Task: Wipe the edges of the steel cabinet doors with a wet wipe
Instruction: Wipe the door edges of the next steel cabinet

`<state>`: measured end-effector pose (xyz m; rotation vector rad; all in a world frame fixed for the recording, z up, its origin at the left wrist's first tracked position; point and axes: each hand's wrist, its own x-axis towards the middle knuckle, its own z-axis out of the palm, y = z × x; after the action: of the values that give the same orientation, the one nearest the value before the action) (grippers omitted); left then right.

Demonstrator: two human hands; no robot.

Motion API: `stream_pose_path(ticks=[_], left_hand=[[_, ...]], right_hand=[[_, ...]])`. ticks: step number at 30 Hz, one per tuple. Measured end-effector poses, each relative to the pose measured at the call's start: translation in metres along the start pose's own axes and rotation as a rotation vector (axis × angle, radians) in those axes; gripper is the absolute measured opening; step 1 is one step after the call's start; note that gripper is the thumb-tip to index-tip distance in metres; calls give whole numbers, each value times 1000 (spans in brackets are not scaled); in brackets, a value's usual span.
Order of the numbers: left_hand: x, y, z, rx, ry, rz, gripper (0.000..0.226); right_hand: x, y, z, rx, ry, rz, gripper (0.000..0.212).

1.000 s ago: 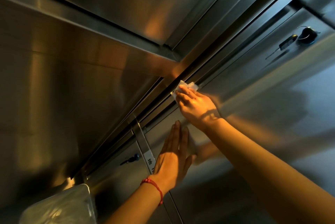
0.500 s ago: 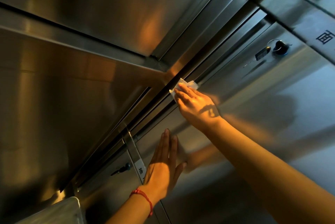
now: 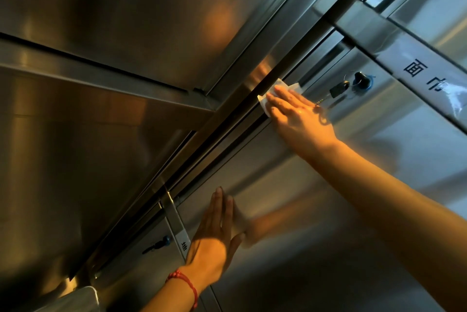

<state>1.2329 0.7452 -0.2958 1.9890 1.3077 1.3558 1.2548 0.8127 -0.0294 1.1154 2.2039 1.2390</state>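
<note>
**Wet wipe pressed to the door edge, other palm flat on the steel**

The right hand [image 3: 300, 119] lies with straight fingers on a white wet wipe [image 3: 267, 98], pressing it against the upper edge of a steel cabinet door [image 3: 328, 185], right beside the dark gap that runs along the frame. Only the wipe's corners show past the fingertips. Just beyond the knuckles a key [image 3: 338, 89] hangs in a round lock [image 3: 360, 79], its chain trailing across the back of the hand. Further out, a steel strip carries a printed label [image 3: 424, 76] under clear film.

The left hand [image 3: 214, 235] rests flat and open on the same door, nearer the camera, a red bracelet [image 3: 187, 284] at the wrist. Beside its thumb edge stands a narrow post with a small label [image 3: 185, 246], and past that a second key [image 3: 156, 244] in another door. All surfaces are brushed steel, glowing orange and reflecting both arms
</note>
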Motion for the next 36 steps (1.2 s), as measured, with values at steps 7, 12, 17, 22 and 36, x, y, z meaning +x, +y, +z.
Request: stream_pose_path(ticks=[7, 12, 17, 22, 36], left_hand=[[1, 9, -11, 83, -95, -62, 88], [3, 5, -8, 29, -98, -45, 88], [1, 3, -6, -22, -109, -40, 87], [0, 0, 3, -66, -107, -64, 82], [0, -7, 5, 1, -216, -75, 77]], right_hand=[[6, 25, -23, 21, -99, 183, 47], [6, 22, -27, 30, -111, 222, 45], [4, 13, -19, 60, 18, 202, 40], [3, -6, -2, 99, 15, 126, 48], [3, -63, 41, 243, 147, 142, 37]])
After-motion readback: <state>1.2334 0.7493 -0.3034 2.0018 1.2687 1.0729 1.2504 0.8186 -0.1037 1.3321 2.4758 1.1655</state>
